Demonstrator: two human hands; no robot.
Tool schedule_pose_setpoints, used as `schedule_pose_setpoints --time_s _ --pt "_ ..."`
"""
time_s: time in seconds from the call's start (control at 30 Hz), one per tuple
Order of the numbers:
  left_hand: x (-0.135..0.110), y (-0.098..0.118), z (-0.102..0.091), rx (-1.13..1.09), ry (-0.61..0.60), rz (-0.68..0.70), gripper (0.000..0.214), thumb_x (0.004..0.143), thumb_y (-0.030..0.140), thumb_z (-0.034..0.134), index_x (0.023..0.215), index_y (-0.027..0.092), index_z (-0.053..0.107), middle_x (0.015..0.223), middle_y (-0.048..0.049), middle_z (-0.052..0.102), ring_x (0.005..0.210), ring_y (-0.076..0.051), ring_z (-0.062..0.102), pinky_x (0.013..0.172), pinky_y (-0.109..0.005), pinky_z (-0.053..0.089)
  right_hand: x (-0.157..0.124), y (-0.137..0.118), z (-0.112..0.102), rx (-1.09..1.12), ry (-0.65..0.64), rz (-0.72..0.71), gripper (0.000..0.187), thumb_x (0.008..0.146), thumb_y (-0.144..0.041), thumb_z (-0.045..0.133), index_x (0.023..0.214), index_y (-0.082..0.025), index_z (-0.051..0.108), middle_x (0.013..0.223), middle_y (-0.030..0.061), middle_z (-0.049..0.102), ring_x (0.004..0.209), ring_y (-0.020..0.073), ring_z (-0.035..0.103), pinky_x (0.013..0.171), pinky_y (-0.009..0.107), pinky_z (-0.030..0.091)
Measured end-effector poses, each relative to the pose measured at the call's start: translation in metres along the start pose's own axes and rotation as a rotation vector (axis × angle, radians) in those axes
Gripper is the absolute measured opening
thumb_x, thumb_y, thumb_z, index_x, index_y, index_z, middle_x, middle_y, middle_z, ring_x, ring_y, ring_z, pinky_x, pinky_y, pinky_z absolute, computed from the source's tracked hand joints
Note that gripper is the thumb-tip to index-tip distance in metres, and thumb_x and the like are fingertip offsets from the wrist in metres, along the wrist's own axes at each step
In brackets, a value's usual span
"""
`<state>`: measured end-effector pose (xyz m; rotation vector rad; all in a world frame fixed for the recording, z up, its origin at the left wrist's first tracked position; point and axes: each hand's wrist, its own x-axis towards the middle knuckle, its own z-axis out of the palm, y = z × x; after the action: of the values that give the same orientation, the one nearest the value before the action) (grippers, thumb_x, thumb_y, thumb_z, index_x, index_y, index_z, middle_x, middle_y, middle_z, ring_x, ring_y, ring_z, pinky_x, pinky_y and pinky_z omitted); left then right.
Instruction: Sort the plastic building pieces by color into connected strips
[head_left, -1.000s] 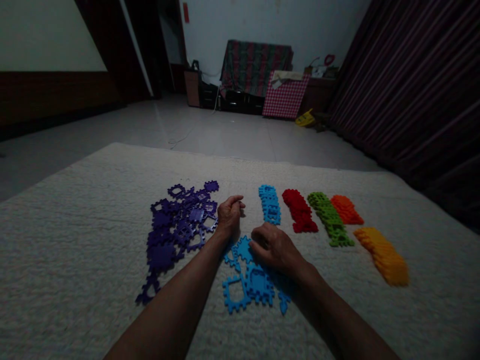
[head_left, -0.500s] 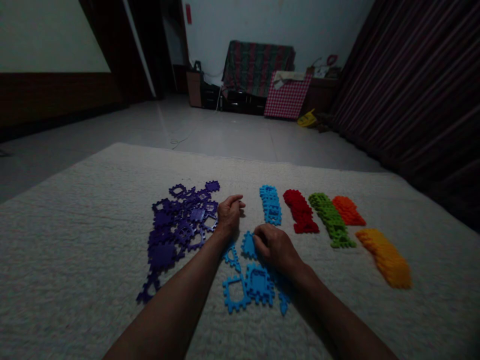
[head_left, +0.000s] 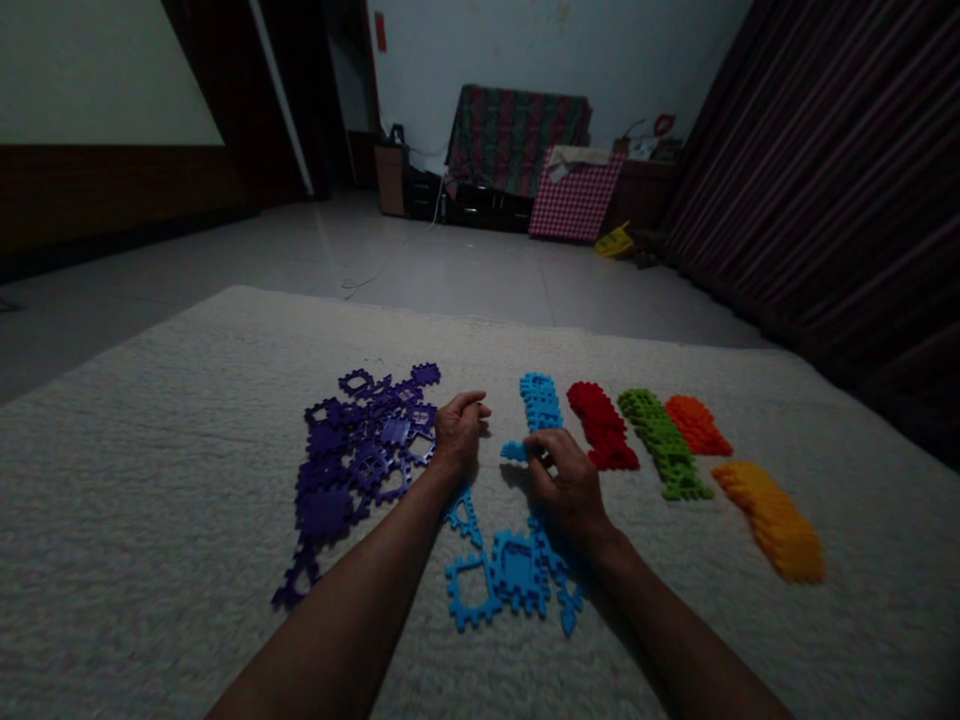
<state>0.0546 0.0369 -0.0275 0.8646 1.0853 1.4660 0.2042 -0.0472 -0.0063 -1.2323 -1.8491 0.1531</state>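
My right hand (head_left: 566, 480) pinches a blue interlocking tile (head_left: 514, 452) by its edge, tilted and lifted over the mat. Just beyond it lies an overlapping row of blue tiles (head_left: 540, 400), partly behind my fingers. My left hand (head_left: 460, 430) rests beside the purple tiles (head_left: 328, 512), fingers loosely apart, with nothing seen in it. Between my forearms are loose blue tiles: a square frame (head_left: 452, 590), a stacked square piece (head_left: 517, 570) and a few narrower bits (head_left: 568, 605), some partly hidden by my right arm.
To the right are overlapping rows of red (head_left: 602, 425), green (head_left: 664, 440), orange (head_left: 697, 424) and yellow tiles (head_left: 772, 520). All lie on a pale textured mat (head_left: 187, 400). Beyond its edge are a tiled floor (head_left: 480, 270), cloth-covered furniture (head_left: 517, 135) and a dark curtain (head_left: 825, 180).
My right hand has picked the blue tile up off the mat and carried it slightly away from me, toward the blue row. My left hand has stayed in place.
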Motion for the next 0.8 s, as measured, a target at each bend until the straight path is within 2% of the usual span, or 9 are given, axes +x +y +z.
schedule_pose_setpoints --time_s 0.23,0.53,0.67,0.73,0.8 --pt "-0.002 0.002 0.001 0.009 0.000 0.009 0.033 0.065 0.027 0.059 0.092 0.012 0.069 0.066 -0.0011 0.063 0.049 -0.009 0.054 0.048 -0.022 0.046 0.000 -0.003 -0.001 -0.019 -0.191 -0.038 0.021 0.073 -0.002 0.044 0.077 -0.023 0.047 0.081 0.0033 0.053 0.082 0.0185 0.053 0.075 0.030 0.045" --pt "-0.001 -0.004 0.001 0.002 -0.009 0.029 0.033 0.067 0.028 0.058 0.094 0.012 0.068 0.068 -0.0011 0.062 0.049 -0.009 0.055 0.048 -0.023 0.046 -0.002 -0.006 -0.006 0.022 -0.370 -0.073 0.029 0.065 0.000 0.043 0.084 -0.021 0.049 0.084 0.0041 0.051 0.084 0.0194 0.051 0.075 0.030 0.043" --pt "0.001 -0.007 0.000 -0.002 -0.017 0.032 0.033 0.067 0.029 0.059 0.094 0.013 0.069 0.068 -0.0010 0.062 0.049 -0.010 0.054 0.048 -0.024 0.047 -0.002 -0.009 -0.007 -0.005 -0.351 -0.017 0.027 0.069 -0.005 0.048 0.091 -0.020 0.052 0.092 0.0057 0.054 0.091 0.0208 0.053 0.082 0.033 0.045" --pt "0.000 -0.006 0.001 0.001 -0.012 0.030 0.031 0.067 0.029 0.060 0.092 0.013 0.069 0.067 -0.0009 0.062 0.049 -0.010 0.054 0.049 -0.024 0.047 -0.002 -0.010 -0.006 -0.035 -0.319 0.020 0.024 0.076 -0.013 0.054 0.099 -0.020 0.053 0.100 0.0078 0.056 0.098 0.0229 0.054 0.088 0.036 0.045" --pt "-0.001 -0.003 0.001 0.007 -0.010 0.022 0.031 0.067 0.029 0.059 0.091 0.013 0.069 0.066 -0.0009 0.062 0.049 -0.010 0.055 0.049 -0.024 0.047 -0.003 -0.011 -0.003 -0.081 -0.312 0.026 0.029 0.079 -0.021 0.059 0.108 -0.019 0.053 0.107 0.0099 0.058 0.104 0.0252 0.053 0.093 0.039 0.044"
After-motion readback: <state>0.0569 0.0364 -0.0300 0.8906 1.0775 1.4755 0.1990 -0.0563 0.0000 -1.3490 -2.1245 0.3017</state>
